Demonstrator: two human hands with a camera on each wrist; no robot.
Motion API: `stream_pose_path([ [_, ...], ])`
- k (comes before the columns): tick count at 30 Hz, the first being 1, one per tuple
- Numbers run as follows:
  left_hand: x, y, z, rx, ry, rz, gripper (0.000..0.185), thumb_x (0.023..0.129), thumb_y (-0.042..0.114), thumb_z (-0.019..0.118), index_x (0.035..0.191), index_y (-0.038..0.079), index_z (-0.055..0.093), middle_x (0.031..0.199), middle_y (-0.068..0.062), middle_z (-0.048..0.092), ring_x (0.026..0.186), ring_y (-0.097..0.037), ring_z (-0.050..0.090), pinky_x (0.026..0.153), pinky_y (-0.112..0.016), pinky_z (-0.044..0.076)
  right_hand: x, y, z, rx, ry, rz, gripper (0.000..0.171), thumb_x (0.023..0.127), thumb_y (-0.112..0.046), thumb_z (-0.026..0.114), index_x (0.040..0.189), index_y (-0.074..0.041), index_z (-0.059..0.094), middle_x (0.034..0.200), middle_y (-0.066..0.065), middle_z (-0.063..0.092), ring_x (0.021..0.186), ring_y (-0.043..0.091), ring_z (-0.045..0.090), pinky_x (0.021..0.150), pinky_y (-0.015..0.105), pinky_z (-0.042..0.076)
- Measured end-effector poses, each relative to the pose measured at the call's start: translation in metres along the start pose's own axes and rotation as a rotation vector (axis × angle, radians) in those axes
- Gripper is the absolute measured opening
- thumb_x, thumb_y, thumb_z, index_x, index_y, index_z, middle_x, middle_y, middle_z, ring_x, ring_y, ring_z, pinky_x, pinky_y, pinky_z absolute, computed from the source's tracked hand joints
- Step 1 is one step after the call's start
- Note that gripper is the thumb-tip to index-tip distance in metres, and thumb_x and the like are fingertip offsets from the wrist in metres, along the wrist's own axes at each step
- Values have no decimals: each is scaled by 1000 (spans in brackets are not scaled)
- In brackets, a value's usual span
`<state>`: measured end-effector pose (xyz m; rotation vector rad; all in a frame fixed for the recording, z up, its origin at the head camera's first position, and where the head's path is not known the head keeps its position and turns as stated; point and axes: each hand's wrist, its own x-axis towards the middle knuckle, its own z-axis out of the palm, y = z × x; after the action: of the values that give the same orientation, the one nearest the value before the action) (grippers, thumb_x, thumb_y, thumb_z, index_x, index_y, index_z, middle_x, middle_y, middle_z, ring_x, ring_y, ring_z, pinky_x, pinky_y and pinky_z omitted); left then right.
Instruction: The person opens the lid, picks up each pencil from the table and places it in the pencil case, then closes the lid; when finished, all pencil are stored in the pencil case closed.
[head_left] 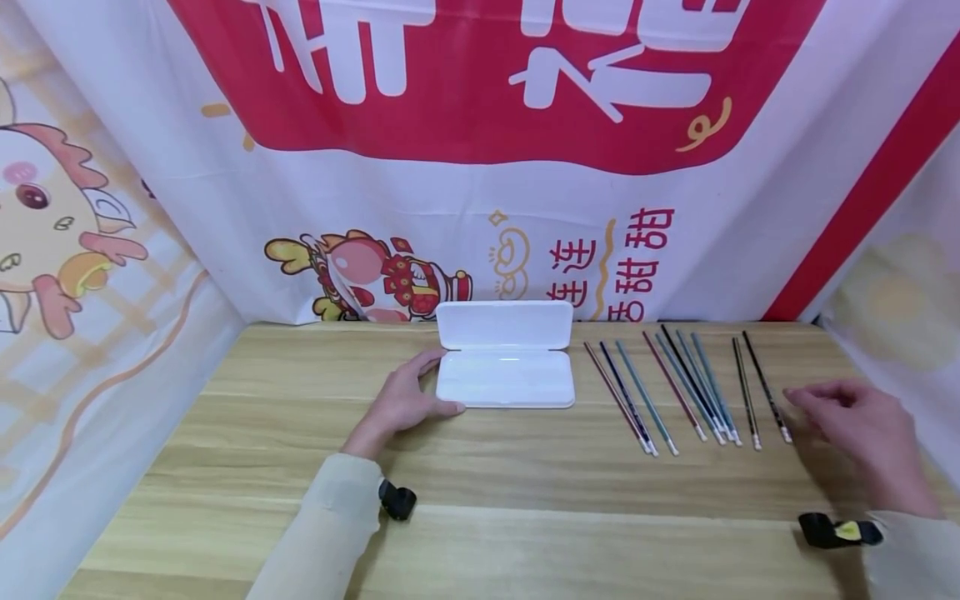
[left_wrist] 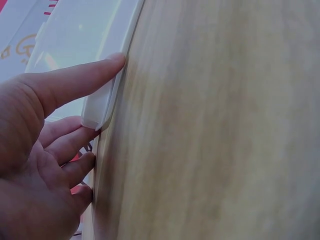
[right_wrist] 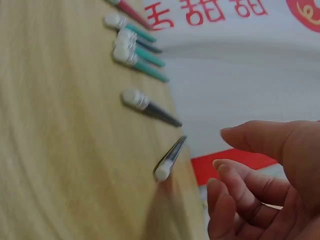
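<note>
A white pencil case (head_left: 505, 380) lies with its lid (head_left: 504, 325) raised at the back of the table. My left hand (head_left: 405, 400) holds its left end; in the left wrist view the thumb (left_wrist: 85, 85) lies along the front edge while the fingers reach round the side. To the right, several pencils with white erasers lie side by side, eraser ends toward me. Beside the rightmost one, a black pencil (head_left: 767, 387), hovers my right hand (head_left: 862, 421). Its fingers are loosely bent with nothing between them, and the right wrist view shows a gap to the pencil (right_wrist: 172, 155).
Light wooden table (head_left: 570, 550) spans the space, its back edge meeting a printed cloth (head_left: 420, 200). More cloth hangs at both sides. A dark red pencil (head_left: 672, 383) and teal pencils lie mid-row, some crossing or nearly touching.
</note>
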<state>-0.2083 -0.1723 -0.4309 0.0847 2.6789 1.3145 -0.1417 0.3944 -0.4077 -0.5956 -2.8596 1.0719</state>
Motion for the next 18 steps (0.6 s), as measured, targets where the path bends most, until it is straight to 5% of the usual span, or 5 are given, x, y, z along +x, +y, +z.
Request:
stream_pose_path([
  [6,1,1,-1,12,-8,-16,94,81,20,97,162,19,49,170,-9,47,164,-33,34,134,-57,27,11,12,5,-8,-106,59,60,106,-43,66,133,10,62,100,15,77,78,18,66,60,27,56],
  [13,1,0,-2,11,-15,-13,95,80,21,97,162,19,49,170,-9,47,164,-33,34,134,-57,26,15,22,8,-7,-127,60,59,103,-44,70,127,11,66,91,4,77,73,13,65,60,26,56],
  [18,1,1,-2,5,-19,-15,95,80,20,97,162,20,48,170,-9,47,163,-34,34,134,-58,26,17,22,10,-25,-154,88,54,102,-40,72,123,10,68,93,8,77,78,18,66,60,25,56],
])
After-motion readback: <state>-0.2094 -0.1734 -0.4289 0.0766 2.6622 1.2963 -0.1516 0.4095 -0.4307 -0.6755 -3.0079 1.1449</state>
